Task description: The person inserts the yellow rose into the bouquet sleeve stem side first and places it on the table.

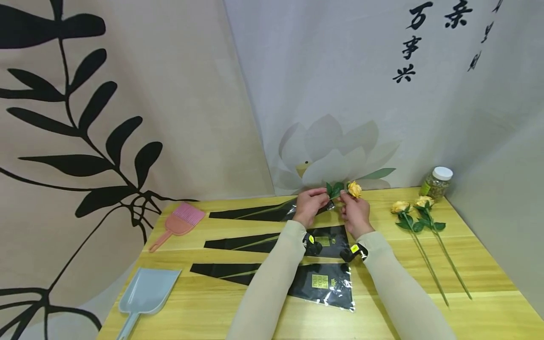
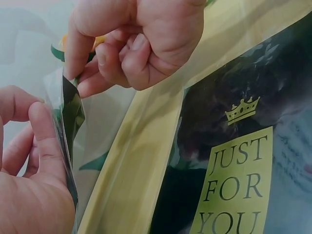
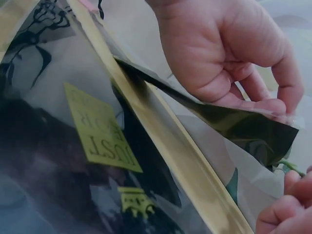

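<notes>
At the back of the table my left hand (image 1: 309,206) pinches the mouth of a black flower sleeve (image 1: 259,213), its film between thumb and fingers. My right hand (image 1: 357,216) pinches the green stem of a yellow rose (image 1: 354,189) just under the bloom. The rose's lower stem lies inside that sleeve, while its leaves (image 1: 334,190) and bloom stick out past the mouth. In the left wrist view, the right-hand fingers (image 2: 109,63) partly hide the bloom. The right wrist view shows the sleeve's mouth (image 3: 263,139) gaping, with the stem passing through it.
Two more black sleeves, one in the middle (image 1: 255,242) and one in front (image 1: 306,285), lie flat with stems inside. Two yellow roses (image 1: 400,207) lie at right, near a white-lidded jar (image 1: 437,183). A pink brush (image 1: 180,222) and blue dustpan (image 1: 148,290) lie at left.
</notes>
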`<state>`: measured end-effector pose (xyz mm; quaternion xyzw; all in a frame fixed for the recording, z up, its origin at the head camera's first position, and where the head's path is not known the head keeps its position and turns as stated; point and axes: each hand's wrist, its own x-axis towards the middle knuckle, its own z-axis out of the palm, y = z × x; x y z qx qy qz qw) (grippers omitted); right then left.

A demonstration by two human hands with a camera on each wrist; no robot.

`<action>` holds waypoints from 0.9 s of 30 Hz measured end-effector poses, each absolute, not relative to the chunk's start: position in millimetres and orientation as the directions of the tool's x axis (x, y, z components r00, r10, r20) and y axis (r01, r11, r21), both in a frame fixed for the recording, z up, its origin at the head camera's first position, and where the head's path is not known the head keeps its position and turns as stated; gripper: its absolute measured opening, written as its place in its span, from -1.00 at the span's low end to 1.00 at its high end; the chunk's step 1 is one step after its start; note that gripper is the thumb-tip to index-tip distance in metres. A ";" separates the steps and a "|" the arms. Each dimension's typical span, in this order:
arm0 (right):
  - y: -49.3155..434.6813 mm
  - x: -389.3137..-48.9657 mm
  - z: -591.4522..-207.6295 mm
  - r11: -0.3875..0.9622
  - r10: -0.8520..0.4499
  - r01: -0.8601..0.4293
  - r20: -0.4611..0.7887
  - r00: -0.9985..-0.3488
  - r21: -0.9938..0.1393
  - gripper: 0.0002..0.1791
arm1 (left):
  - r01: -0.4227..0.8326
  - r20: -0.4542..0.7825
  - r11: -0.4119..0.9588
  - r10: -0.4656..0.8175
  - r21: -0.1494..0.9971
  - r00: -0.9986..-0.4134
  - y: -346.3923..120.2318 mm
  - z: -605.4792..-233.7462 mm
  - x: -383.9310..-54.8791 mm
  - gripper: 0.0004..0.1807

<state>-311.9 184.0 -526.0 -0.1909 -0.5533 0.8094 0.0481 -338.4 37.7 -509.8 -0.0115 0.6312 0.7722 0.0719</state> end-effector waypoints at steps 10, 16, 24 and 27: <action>181.7 -311.5 -528.0 -0.322 0.245 0.180 -0.266 -0.932 -0.929 -0.69 | -0.098 -0.088 -0.193 0.064 0.976 -0.994 39.1 -510.3 -339.3 -0.73; 176.8 -310.4 -527.7 -0.335 0.253 0.179 -0.272 -0.929 -0.925 -0.76 | -0.094 -0.086 -0.187 0.050 0.978 -0.995 39.0 -509.8 -338.7 -0.73; 171.5 -308.9 -527.3 -0.303 0.222 0.201 -0.274 -0.936 -0.932 -0.70 | -0.093 -0.082 -0.193 0.063 0.977 -0.995 38.5 -504.5 -337.0 -0.72; 170.3 -309.2 -526.9 -0.285 0.199 0.213 -0.275 -0.941 -0.934 -0.72 | -0.099 -0.083 -0.211 0.079 0.972 -0.993 39.3 -503.8 -337.3 -0.72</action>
